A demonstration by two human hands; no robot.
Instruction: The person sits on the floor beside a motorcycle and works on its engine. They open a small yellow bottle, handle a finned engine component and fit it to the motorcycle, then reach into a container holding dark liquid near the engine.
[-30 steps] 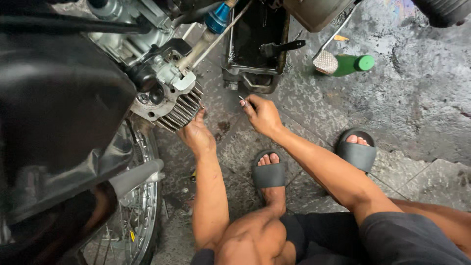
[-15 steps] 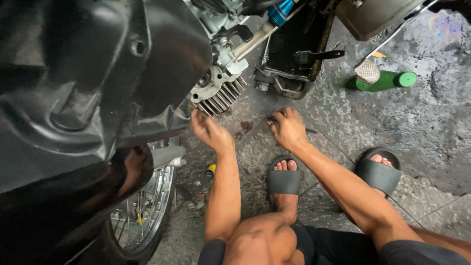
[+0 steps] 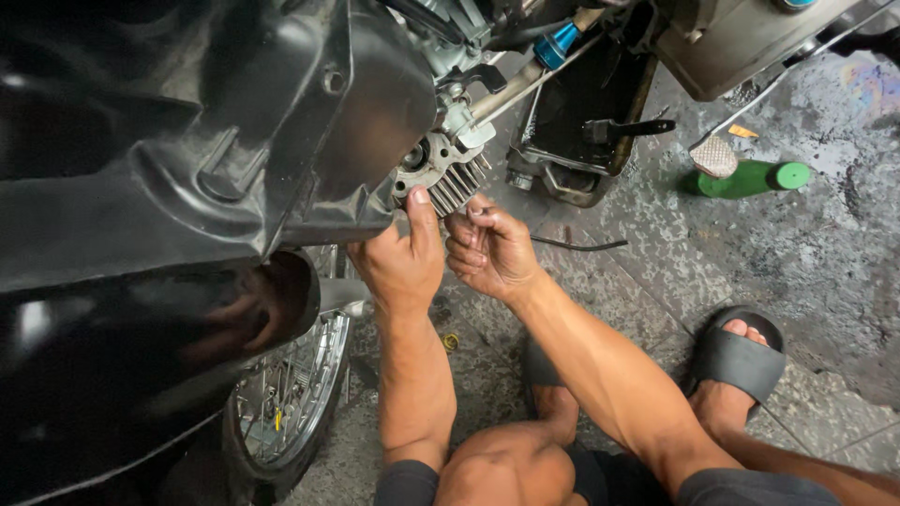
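Observation:
A finned grey cylinder head sticks out of the motorcycle engine under the black body panel. My left hand grips its lower edge, thumb pressed up against the fins and fingers tucked out of sight underneath. Just to the right, my right hand is curled with its fingertips at the fins, pinching something small and dark that I cannot make out. The two hands almost touch each other.
A black drain pan with a tool in it lies beyond the hands. A green bottle lies on the wet concrete at right. A thin black cable lies on the floor. The spoked front wheel is at lower left, my sandalled foot at right.
Both hands have risen from the floor to the finned cylinder head and come together. My head has moved closer, so the black panel fills more of the view.

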